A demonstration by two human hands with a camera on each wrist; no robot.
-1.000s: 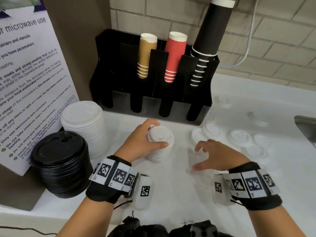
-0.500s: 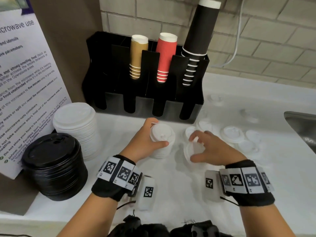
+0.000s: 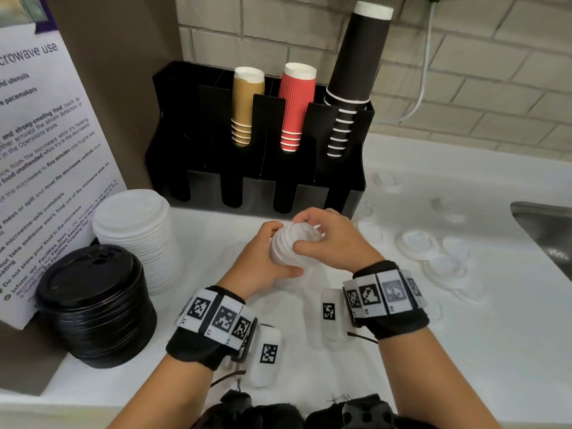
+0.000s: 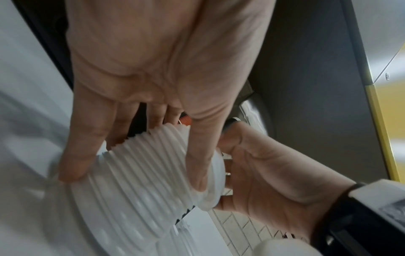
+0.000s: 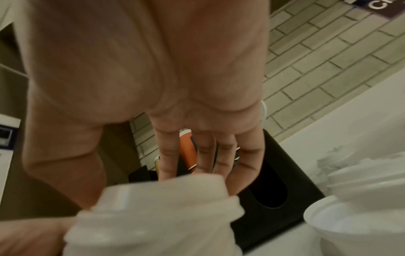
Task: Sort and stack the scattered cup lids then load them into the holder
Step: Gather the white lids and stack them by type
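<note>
A small stack of white lids (image 3: 289,247) (image 4: 140,175) (image 5: 153,216) stands on the white counter (image 3: 433,351) in front of the black holder (image 3: 257,168). My left hand (image 3: 272,258) (image 4: 140,152) grips the stack from the left, thumb and fingers curled round its ribbed side. My right hand (image 3: 322,239) (image 5: 186,175) pinches a white lid on top of that stack, fingers over the far rim, thumb at the front. Several loose white lids (image 3: 433,252) (image 5: 361,199) lie scattered on the counter to the right.
A tall stack of larger white lids (image 3: 136,239) and a stack of black lids (image 3: 96,305) stand at the left. The holder carries gold (image 3: 244,109), red (image 3: 295,106) and black (image 3: 353,72) cup stacks. A steel sink (image 3: 548,233) lies at the right. A printed notice (image 3: 40,150) leans at the left.
My right hand picked up a loose lid from the counter and carried it left onto the top of the stack. My left hand kept hold of the stack.
</note>
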